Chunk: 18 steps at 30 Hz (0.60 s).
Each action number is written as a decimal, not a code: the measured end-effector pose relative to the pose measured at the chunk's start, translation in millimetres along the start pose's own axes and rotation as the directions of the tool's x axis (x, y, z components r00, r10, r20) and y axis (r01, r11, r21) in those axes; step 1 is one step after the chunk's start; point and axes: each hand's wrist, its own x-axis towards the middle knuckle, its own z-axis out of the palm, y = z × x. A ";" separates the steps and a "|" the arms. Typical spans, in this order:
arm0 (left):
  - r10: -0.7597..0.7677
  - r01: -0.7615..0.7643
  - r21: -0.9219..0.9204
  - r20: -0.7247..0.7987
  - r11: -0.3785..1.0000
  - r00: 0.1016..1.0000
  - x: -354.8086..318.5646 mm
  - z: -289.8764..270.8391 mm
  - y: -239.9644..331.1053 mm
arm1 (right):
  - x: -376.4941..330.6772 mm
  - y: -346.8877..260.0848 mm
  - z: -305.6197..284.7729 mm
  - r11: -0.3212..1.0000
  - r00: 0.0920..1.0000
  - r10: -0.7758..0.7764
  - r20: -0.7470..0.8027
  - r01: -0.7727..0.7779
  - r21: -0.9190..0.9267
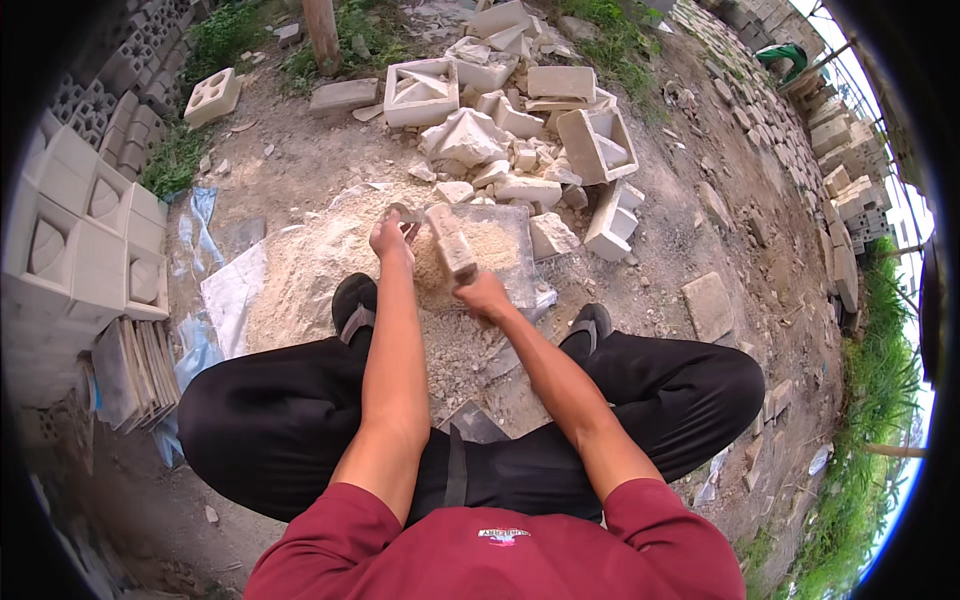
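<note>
1. The person squats on the bare ground, knees wide apart, and both forearms reach forward over a flat grey slab [505, 235] that lies on the ground in front of the feet.
2. The right hand [482, 295] is clenched around the lower end of a long pale block [450, 243]. The block is tilted, and its far end points away from the person, over the slab.
3. The left hand [390, 238] is closed on a small grey piece [405, 213] at the left edge of the slab; what kind of piece it is I cannot tell.
4. The two hands are near each other but do not touch.
5. Pale sandy powder [320, 265] covers the slab and spreads to the left of it, over a white plastic sheet [232, 292].
6. Beyond the slab there is a heap of broken white moulded blocks [520, 120].
7. At the left, whole decorative blocks [80, 240] stand stacked, and flat tiles [135, 370] lean beside them.
8. The feet wear black sandals [353, 303], one on each side of the slab.
</note>
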 end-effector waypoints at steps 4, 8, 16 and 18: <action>0.046 -0.046 -0.025 -0.015 0.999 0.999 9.8 -17.2 12.6 | 3.8 -1.6 -45.4 0.980 0.969 0.138 -0.205 -0.104 0.171; 0.037 -0.037 0.000 -0.060 0.999 0.998 7.1 -23.0 14.0 | -0.2 8.9 -73.3 0.972 0.944 0.234 -0.231 -0.234 0.027; 0.131 -0.131 -0.030 -0.023 0.991 0.991 3.9 -20.7 24.7 | -16.5 -26.1 7.2 0.969 0.997 -0.072 -0.042 0.060 -0.240; 0.135 -0.135 -0.038 -0.012 0.990 0.991 7.8 -22.2 30.6 | -6.2 -25.2 0.5 0.974 0.994 -0.094 0.050 0.103 -0.202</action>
